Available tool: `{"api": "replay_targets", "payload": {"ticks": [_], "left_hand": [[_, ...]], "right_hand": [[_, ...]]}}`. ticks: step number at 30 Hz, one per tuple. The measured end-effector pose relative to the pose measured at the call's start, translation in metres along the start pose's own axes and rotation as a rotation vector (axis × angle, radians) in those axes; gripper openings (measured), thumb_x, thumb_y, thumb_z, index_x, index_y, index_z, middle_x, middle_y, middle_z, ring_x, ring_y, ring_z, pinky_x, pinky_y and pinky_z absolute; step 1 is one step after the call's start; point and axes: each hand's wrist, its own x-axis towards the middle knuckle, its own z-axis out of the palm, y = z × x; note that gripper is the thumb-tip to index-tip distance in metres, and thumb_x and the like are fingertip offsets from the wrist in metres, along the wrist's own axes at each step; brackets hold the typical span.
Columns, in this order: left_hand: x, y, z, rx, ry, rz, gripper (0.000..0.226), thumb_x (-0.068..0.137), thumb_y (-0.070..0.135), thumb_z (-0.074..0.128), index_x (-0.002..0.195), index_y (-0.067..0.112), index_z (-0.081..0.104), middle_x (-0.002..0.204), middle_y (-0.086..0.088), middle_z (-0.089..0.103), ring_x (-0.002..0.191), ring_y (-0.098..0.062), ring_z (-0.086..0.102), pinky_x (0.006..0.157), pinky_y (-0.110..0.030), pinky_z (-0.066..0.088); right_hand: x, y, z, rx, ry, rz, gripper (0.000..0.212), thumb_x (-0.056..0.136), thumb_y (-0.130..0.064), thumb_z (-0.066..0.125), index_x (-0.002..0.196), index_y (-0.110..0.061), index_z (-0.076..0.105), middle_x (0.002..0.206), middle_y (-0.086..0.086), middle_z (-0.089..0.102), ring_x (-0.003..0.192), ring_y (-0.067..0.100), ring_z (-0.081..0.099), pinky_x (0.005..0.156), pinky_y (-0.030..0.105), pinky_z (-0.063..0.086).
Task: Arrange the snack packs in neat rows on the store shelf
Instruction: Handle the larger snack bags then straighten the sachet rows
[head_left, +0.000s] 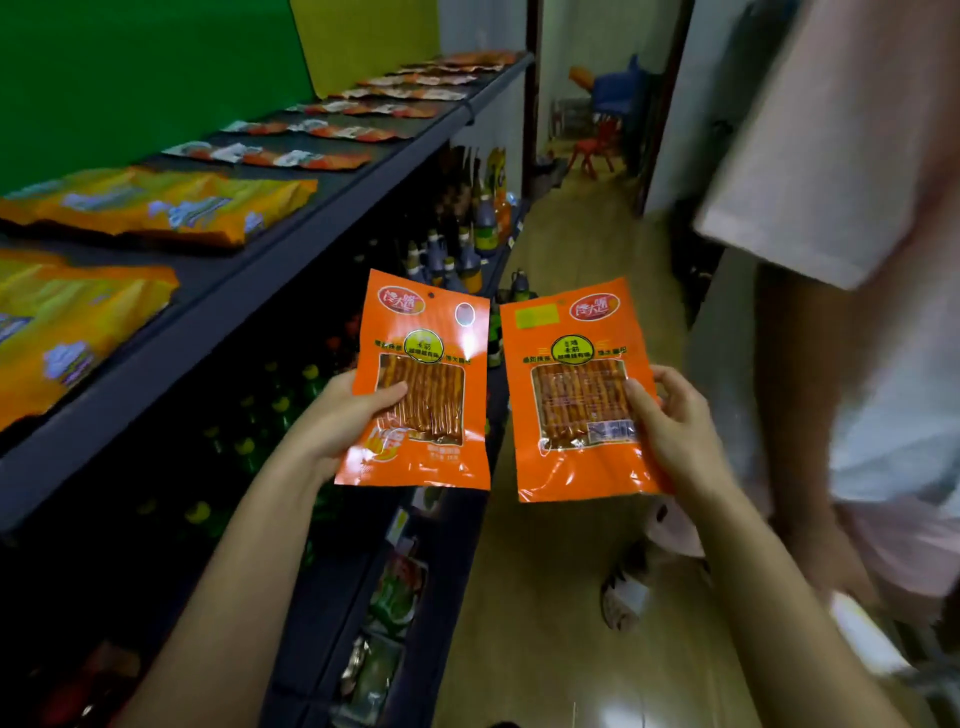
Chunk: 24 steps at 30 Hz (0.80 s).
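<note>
Left hand (343, 415): thumb lay across the clear window of a glossy orange plastic snack pack (421, 384) w/ reddish sticks inside; fingers curled behind its left edge; grip clenched on that pack.
Right hand (670, 415): thumb pressed the window's right side on a second orange plastic snack pack (576, 395); fingers behind it; grip grasping it likewise.
Packs: both upright, fronts toward the camera; side by side w/ a narrow gap, not touching; held in the air over the aisle, right of the shelf's front edge, not on it.
Shelf: dark grey shelf board (218, 291) ran along the left, top level.
On shelf: small orange-and-white flat packs (291, 156) lay in rows toward the far end; two large yellow-orange crinkled bags (156, 208) lay flat at the near end.
Below: dark bottles (467, 244) stood on a lower level; labels too blurred to read.
Aisle: tan floor (545, 571); a person (831, 156) in a white short-sleeved top stood at right, blurred; red plastic chair (592, 150) in the bkgd.
</note>
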Motion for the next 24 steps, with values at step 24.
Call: {"api": "replay_targets", "payload": {"ticks": [24], "left_hand": [[0.419,0.143,0.212,-0.102,0.027,0.028,0.007,0.09,0.013,0.057,0.091,0.019,0.062,0.09,-0.009,0.068,0.075,-0.023,0.065,0.076,-0.035,0.052]], "right_hand": [[0.454,0.047,-0.137,0.042,0.173,0.077,0.021,0.095,-0.028,0.047,0.111,-0.015,0.051,0.093,0.006,0.066,0.073,0.02,0.066,0.062,0.032,0.054]]}}
